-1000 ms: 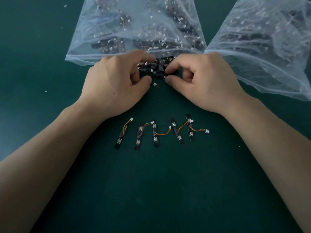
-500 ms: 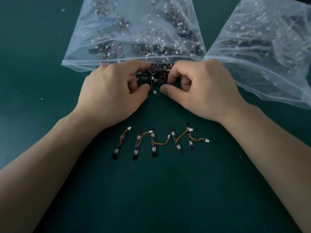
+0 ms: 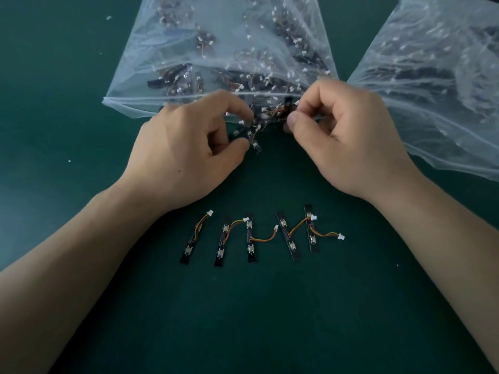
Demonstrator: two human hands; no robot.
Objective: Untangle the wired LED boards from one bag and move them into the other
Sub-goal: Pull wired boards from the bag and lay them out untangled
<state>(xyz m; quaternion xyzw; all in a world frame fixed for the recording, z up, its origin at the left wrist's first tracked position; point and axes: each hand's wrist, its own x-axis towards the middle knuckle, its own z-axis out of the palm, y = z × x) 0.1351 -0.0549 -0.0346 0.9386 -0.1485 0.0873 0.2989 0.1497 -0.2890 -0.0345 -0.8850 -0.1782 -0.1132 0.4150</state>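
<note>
- The dark green counter (image 3: pixel 270 319) is carrying everything.
- A clear plastic bag (image 3: pixel 135 105) is lying at the far middle with its mouth turned toward the person; it is holding a heap of black LED boards with white plugs.
- A second clear bag (image 3: pixel 432 109) is lying just to the right of it, running out of view at the right edge; it is holding boards too.
- The left hand (image 3: pixel 183 157) is working at the first bag's mouth; its fingers (image 3: pixel 235 101) are curling, forefinger and thumb pinching the tangled clump (image 3: pixel 267 117).
- The right hand (image 3: pixel 351 147) is facing it; its forefinger and thumb are pinching the clump's right side, the other fingers tucking in.
- A row of five loose boards (image 3: pixel 251 240) is lying flat on the counter between the wrists, apart from both hands; each one is trailing an orange-yellow wire with a white plug.
- The tangled clump is sitting between the two hands, right at the bag's mouth; one board is sticking out beside the left thumb.
</note>
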